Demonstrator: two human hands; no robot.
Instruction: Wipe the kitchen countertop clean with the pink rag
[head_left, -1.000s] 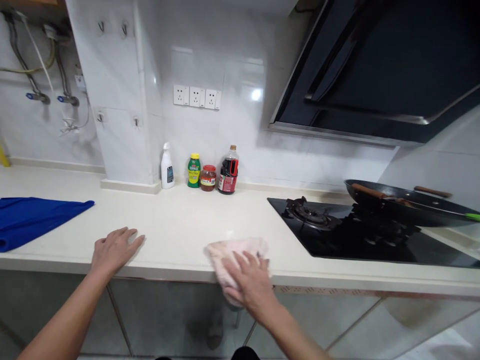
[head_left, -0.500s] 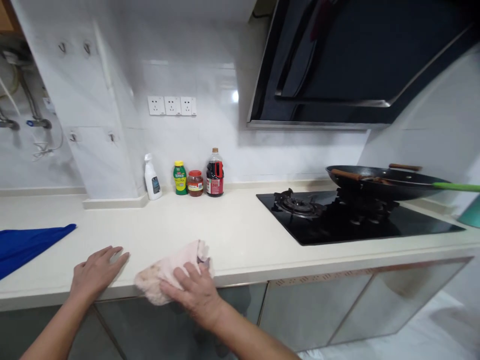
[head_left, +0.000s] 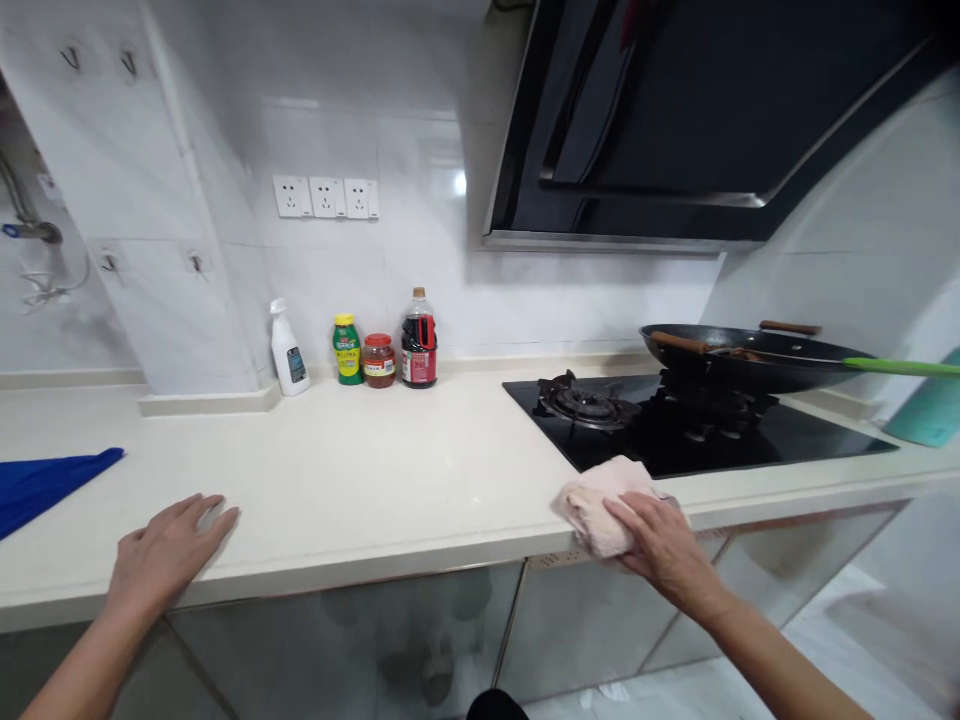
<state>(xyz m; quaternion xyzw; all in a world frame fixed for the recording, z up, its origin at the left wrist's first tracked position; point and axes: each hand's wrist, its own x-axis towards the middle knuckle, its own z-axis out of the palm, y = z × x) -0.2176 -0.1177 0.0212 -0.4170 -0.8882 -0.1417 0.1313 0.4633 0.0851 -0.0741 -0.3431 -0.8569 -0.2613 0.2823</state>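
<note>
My right hand grips a pale pink cloth and presses it on the counter's front edge, by the near side of the black gas stove. Part of the cloth hangs over the edge. On the left, my left hand lies on the cream countertop near the front edge, holding nothing, its thumb apart from the fingers. A blue cloth lies farther left, apart from that hand.
Against the back wall stand a white spray bottle, a green bottle with a yellow cap, a red-lidded jar and a dark sauce bottle. A wok rests on the right burner, under the range hood.
My right hand has slid the pink cloth rightward along the counter edge, from the middle to the front of the stove. My left hand stays resting on the counter; the view has shifted slightly.
</note>
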